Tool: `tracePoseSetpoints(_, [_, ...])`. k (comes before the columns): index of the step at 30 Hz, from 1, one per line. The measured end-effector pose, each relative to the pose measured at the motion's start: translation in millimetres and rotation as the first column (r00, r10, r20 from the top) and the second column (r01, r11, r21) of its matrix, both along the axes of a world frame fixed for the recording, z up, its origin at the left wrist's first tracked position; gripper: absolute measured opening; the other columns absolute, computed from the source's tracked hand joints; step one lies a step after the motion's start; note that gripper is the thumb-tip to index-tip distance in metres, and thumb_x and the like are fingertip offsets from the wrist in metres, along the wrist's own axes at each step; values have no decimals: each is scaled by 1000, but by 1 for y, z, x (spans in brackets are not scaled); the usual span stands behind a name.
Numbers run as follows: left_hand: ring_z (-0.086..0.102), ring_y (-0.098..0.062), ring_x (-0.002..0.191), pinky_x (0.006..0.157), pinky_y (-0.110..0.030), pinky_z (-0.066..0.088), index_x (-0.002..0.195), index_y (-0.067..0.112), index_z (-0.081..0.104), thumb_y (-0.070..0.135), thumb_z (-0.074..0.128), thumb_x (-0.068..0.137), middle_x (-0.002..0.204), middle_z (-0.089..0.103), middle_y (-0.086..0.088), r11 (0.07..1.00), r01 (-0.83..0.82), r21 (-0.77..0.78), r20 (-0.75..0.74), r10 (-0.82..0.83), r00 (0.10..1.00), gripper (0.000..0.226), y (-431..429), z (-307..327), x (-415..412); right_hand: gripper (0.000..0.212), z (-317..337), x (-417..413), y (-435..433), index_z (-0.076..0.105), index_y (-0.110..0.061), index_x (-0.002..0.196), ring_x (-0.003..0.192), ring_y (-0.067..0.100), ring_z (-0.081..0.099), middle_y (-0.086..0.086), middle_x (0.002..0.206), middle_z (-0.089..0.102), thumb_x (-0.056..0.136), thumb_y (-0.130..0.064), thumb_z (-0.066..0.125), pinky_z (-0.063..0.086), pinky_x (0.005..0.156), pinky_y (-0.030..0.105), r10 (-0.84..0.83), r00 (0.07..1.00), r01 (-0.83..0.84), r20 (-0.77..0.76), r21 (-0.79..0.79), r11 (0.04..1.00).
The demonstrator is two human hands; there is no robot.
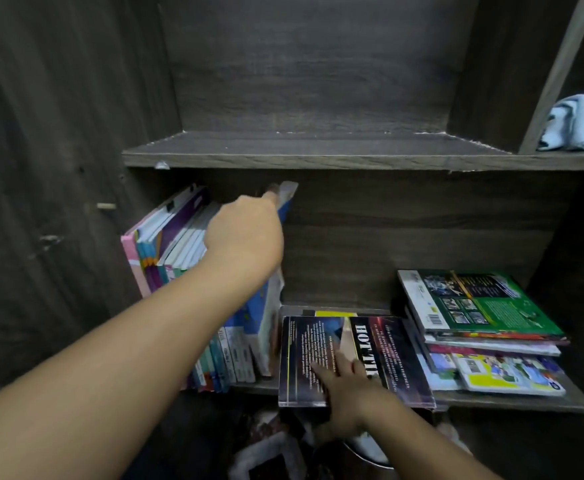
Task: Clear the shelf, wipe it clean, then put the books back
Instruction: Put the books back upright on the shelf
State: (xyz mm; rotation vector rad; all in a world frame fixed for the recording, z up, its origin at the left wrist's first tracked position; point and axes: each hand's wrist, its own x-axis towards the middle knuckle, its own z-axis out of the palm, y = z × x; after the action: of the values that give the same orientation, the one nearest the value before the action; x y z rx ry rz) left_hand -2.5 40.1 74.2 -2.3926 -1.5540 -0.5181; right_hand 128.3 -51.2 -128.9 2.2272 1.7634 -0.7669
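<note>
Dark-covered book [398,362] lies flat on the lower shelf [512,401], our right hand [349,386] resting straight fingers on it. Beyond, our left hand [245,233] grips the top of an upright blue book [259,313] ending a row [179,244]. Farthest, a cloth [578,126] sits on the upper shelf [318,147].

Dim throughout, with soft light from the near side: both forearms and the glossy dark book [398,351] catch it, and the cover shows a faint sheen. The left wall and the floor below fall almost black. A pale cloth [578,123] at far right is the brightest patch. The left hand [245,233] and the top of the blue book [261,306] are smeared. Wide-angle bending tilts the right upright [557,74].
</note>
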Motion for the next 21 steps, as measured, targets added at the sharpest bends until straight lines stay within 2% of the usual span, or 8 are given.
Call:
tracePoseSetpoints(2, [57,-38,112,72,-36,40,138,20,49,3,44,91,121,59,-17,996,-82,-36,-30,81,996,50,10,4,7,112,-2,2,-4,-10,-42,151,146,41,-11,7,159,-22,80,-37,76,10,113,63,21,996,-21,89,0,1000])
tracePoseSetpoints(5, [57,-33,116,79,-37,46,126,11,59,0,45,92,124,59,-15,988,-118,-98,-72,111,991,39,18,-13,19,94,-11,12,-6,-9,-47,149,146,42,-3,6,162,-13,93,-10,57,19,113,60,15,978,-36,206,99,994])
tracePoseSetpoints(8, [57,-32,113,74,-37,46,121,7,61,-3,46,92,121,59,-14,992,-115,-45,-131,108,985,34,23,-32,28,73,-17,23,-7,-1,-49,149,146,43,9,6,162,2,100,-14,39,23,113,55,-5,974,-35,227,171,985])
tracePoseSetpoints(11, [50,-31,114,76,-36,46,118,7,62,1,49,91,122,53,-14,992,-96,80,-178,109,978,31,29,-32,29,65,-17,35,-8,10,-47,149,142,39,24,6,158,18,99,-15,37,33,110,48,-23,970,-28,241,206,978])
tracePoseSetpoints(13, [52,-30,111,80,-37,46,112,10,65,6,52,89,117,58,-13,993,-41,114,-204,64,977,27,32,-30,28,63,-18,42,-9,14,-46,149,143,35,24,5,159,19,100,-17,39,33,111,45,-49,977,1,206,224,975])
tracePoseSetpoints(15, [58,-33,108,82,-37,49,112,9,66,11,54,89,113,63,-15,999,29,-21,-85,-31,996,26,34,-23,22,61,-18,44,-9,16,-46,149,143,32,25,3,159,19,99,-22,42,33,111,44,-63,980,17,191,230,973])
tracePoseSetpoints(18, [56,-35,116,92,-34,46,128,16,59,20,46,96,126,61,-17,962,200,-188,172,-168,971,34,38,-6,-3,63,-14,38,-9,20,-40,148,136,32,33,4,154,27,94,-32,52,34,107,46,-66,976,19,207,225,974])
tracePoseSetpoints(21, [55,-33,118,97,-37,46,134,20,54,12,46,93,130,59,-15,963,234,-133,190,-207,960,43,37,-4,-37,64,-3,28,-7,29,-33,147,134,28,37,3,151,33,90,-37,57,32,108,45,-38,977,-23,209,284,959])
